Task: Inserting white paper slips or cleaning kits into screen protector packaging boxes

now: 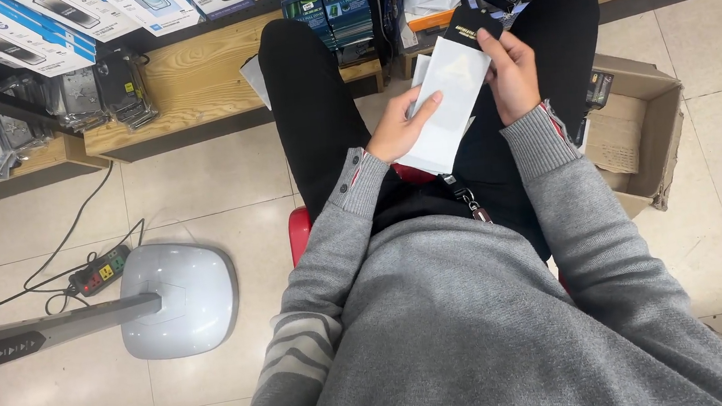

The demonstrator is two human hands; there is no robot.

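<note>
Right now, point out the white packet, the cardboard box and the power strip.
white packet (448, 102), head view, middle of its white face.
cardboard box (659, 86), head view, its upper right rim.
power strip (101, 272), head view, middle of its socket face.

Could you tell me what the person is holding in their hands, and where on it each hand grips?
A flat white packet with a black top. The left hand grips its lower left edge; the right hand holds its upper right edge.
</note>
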